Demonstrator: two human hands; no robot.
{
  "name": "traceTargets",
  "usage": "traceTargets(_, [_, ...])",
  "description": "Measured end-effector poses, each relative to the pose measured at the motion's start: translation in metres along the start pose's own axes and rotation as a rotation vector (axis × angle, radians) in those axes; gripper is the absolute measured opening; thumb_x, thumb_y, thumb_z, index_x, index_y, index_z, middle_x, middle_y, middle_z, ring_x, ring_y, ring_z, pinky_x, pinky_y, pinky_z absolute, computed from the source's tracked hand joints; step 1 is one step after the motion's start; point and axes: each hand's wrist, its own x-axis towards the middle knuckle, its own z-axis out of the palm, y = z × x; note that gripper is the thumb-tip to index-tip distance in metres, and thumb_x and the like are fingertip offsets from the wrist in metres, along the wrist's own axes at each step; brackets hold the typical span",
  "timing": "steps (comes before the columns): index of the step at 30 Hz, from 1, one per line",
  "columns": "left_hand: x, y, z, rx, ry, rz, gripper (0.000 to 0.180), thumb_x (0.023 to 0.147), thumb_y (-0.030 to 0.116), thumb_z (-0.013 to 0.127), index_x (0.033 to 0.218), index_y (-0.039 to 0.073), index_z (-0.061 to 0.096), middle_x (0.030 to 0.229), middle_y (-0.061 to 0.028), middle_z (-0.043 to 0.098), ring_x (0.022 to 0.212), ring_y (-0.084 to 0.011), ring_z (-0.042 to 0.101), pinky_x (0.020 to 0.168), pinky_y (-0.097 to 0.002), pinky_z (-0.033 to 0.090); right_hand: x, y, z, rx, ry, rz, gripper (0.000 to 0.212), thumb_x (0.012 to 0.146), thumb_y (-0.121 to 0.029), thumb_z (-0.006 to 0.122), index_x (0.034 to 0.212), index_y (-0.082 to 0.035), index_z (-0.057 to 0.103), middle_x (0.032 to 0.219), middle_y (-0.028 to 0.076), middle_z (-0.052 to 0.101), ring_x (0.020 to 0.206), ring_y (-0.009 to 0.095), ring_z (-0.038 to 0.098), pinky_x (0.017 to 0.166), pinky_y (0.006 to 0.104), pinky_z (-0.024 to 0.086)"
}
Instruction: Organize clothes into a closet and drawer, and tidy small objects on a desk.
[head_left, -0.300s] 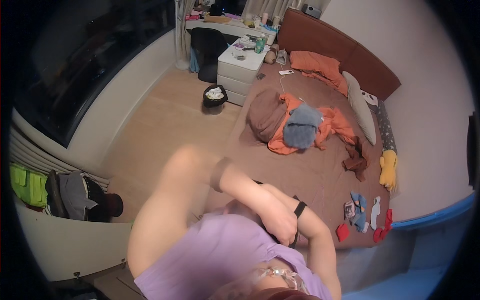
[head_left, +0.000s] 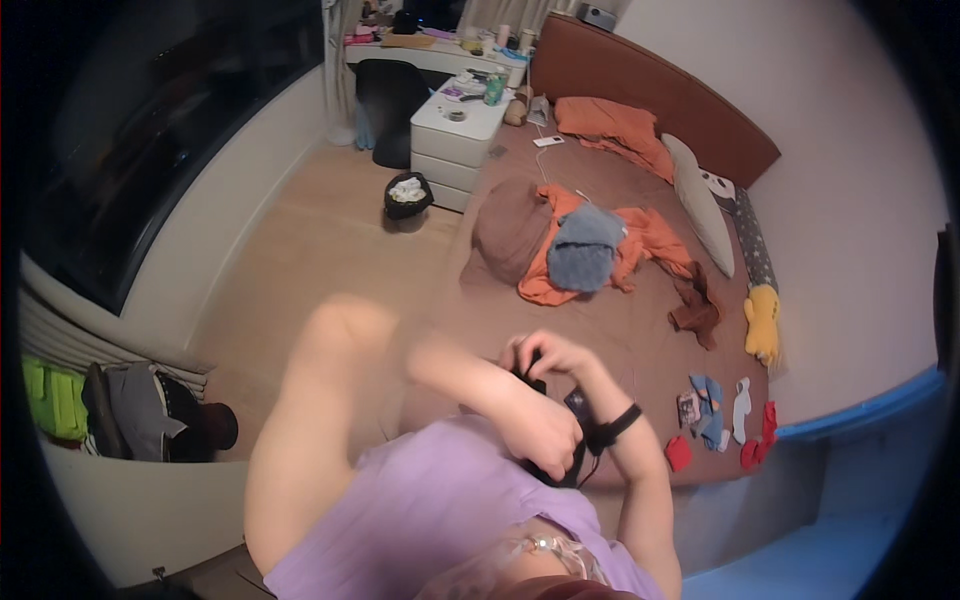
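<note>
My left arm bends at a raised elbow, and its forearm crosses my chest in a lilac top (head_left: 430, 480). At its end my left hand (head_left: 545, 437) is closed against a black strapped item (head_left: 568, 470) with a thin cord. What its fingers grip is partly hidden. Just above, my right hand (head_left: 550, 357) curls its fingers round the upper black part of that item. A black band (head_left: 615, 428) circles my right wrist, and a small dark box-like piece (head_left: 577, 403) shows beside it. My left forearm hides much of the black item.
Ahead is a brown-sheeted bed (head_left: 620, 350) with a grey-blue fluffy cloth (head_left: 585, 250) on orange bedding. Socks and small clothes (head_left: 708, 415) lie at its near right. A bin (head_left: 407, 205) stands beside the white drawers (head_left: 455, 140). Bags (head_left: 150, 405) sit at left.
My right hand has come up from behind my left forearm, and its fingers now show. More of the black item is visible between my hands. The whole view has shifted slightly.
</note>
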Motion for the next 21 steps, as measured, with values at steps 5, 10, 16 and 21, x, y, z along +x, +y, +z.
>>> traceTargets(5, [-0.061, -0.011, -0.047, 0.150, -0.167, -0.358, 0.021, 0.060, 0.023, 0.063, 0.067, 0.005, 0.056, 0.071, -0.0069, 0.056, 0.079, -0.0220, 0.055, 0.090, -0.0429, 0.032, -0.100, -0.079, -0.024, -0.320, 0.720, -0.268, 0.015, 0.061, -0.012, 0.066, 0.068, -0.002, 0.058, 0.077, 0.007, 0.051, 0.075, 0.016, 0.049, 0.066, 0.0243, 0.037])
traceTargets(10, [-0.085, -0.034, -0.154, 0.421, 0.058, -0.430, 0.028, 0.049, 0.026, 0.073, 0.060, 0.007, 0.056, 0.097, -0.0088, 0.055, 0.098, -0.0257, 0.048, 0.086, -0.0427, 0.029, -0.146, -0.196, 0.008, -0.875, 1.008, -0.168, 0.012, 0.065, -0.006, 0.066, 0.068, -0.003, 0.055, 0.071, 0.001, 0.051, 0.072, 0.011, 0.048, 0.067, 0.0240, 0.038])
traceTargets(16, [-0.072, -0.060, -0.236, 0.607, 0.060, -0.445, 0.044, 0.046, 0.034, 0.076, 0.066, -0.001, 0.058, 0.116, -0.0151, 0.048, 0.105, -0.0270, 0.047, 0.080, -0.0411, 0.037, -0.143, -0.253, 0.032, -1.324, 1.274, -0.249, 0.013, 0.071, -0.012, 0.066, 0.073, -0.002, 0.058, 0.072, 0.000, 0.049, 0.071, 0.009, 0.048, 0.065, 0.0189, 0.037])
traceTargets(21, [-0.060, -0.070, -0.280, 0.412, 0.073, -0.907, 0.049, 0.056, 0.029, 0.076, 0.082, -0.008, 0.057, 0.100, -0.0156, 0.054, 0.086, -0.0230, 0.055, 0.070, -0.0279, 0.047, -0.144, -0.259, 0.026, -1.054, 1.338, -0.489, 0.012, 0.073, -0.013, 0.066, 0.074, -0.003, 0.059, 0.070, -0.003, 0.053, 0.065, 0.005, 0.048, 0.060, 0.0166, 0.038])
